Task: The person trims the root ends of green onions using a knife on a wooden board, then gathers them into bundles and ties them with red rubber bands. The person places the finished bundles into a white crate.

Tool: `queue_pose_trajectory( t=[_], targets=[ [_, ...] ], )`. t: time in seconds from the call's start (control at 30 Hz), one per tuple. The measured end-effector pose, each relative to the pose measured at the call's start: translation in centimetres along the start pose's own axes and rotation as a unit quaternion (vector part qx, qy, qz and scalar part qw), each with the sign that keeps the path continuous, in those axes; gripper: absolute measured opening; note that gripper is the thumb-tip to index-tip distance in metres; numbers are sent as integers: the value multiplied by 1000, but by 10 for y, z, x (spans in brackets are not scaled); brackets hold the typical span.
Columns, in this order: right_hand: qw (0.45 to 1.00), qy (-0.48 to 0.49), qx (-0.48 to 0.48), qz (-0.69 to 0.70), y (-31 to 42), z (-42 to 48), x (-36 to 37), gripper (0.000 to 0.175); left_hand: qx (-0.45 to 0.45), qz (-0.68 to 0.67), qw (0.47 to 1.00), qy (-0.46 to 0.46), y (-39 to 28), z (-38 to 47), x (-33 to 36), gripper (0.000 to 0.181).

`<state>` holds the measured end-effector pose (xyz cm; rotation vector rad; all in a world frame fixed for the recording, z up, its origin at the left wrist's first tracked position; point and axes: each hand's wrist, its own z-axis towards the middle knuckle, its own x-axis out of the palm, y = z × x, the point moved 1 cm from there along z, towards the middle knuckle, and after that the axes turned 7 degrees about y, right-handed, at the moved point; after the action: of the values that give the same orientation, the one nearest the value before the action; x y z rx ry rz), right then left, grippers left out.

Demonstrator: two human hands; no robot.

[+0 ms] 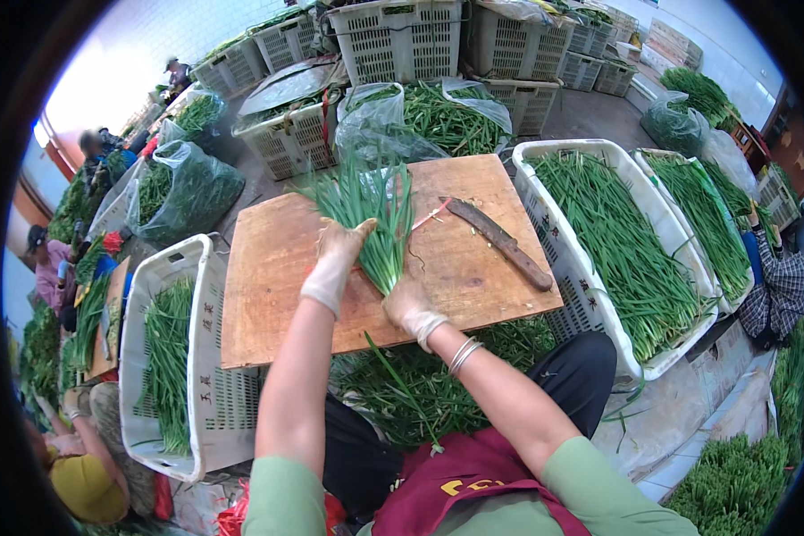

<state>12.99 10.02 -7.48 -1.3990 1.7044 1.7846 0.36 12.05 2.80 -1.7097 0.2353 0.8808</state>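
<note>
A bunch of garlic chives is held over a wooden board, its leaves fanning away from me. My right hand, in a pale glove, grips the whitish stem ends. Against the left side of the leaves is my left hand, gloved too, thumb raised and fingers partly hidden behind the bunch. To the right on the board lies a knife with a worn, dark blade and brown handle, its handle towards me. A thin reddish tie lies near the blade tip, among small plant scraps.
White plastic crates of chives stand left and right of the board. Loose leaves are piled beneath it. Behind are a plastic bag of greens and stacked crates. Other people sit at the left and right.
</note>
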Motion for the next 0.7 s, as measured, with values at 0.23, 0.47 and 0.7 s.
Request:
queue_pose_trajectory(
  t=[0.23,0.47,0.7],
  targets=[
    [975,19,5,222,8,-33,-19,39,308,329,892,25,-2,-33,41,54],
    [943,85,-223,233,-45,-111,-159,28,275,322,899,115,13,-40,37,53],
    [961,-214,106,-138,-318,35,-328,78,245,332,897,160,-33,-44,26,56]
  ],
)
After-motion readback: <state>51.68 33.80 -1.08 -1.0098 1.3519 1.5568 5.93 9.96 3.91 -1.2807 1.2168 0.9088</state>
